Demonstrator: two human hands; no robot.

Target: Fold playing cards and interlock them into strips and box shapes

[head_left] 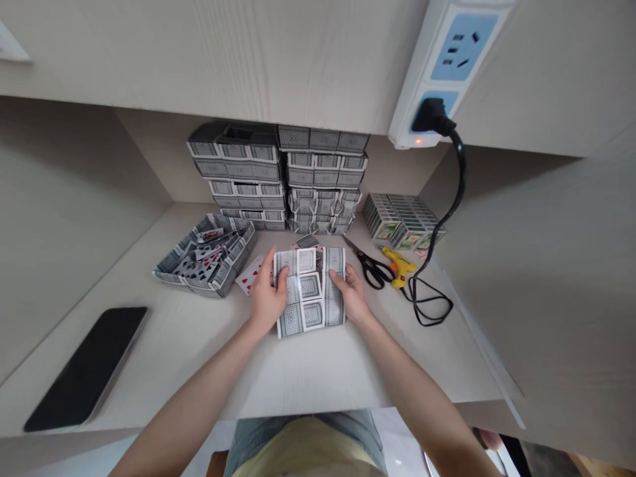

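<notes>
Between my hands is a panel of joined playing cards [311, 296], their grey patterned backs facing me. My left hand [269, 291] is closed on its left edge, thumb on top. On the right edge, my right hand [352, 291] grips with the thumb over the front and the fingers behind. A gap shows between the panel's right strip and the middle cards. A red-hearts card [248, 275] lies on the table by my left hand. More loose cards, partly hidden, lie just beyond the panel.
A card-built tray [229, 268] of loose cards stands left, near a black phone [89, 368]. Stacked card boxes [325, 173] fill the back. On the right are black scissors [373, 268], a yellow glue gun [399, 266], card decks [405, 218] and a power strip [442, 73] with a hanging cord.
</notes>
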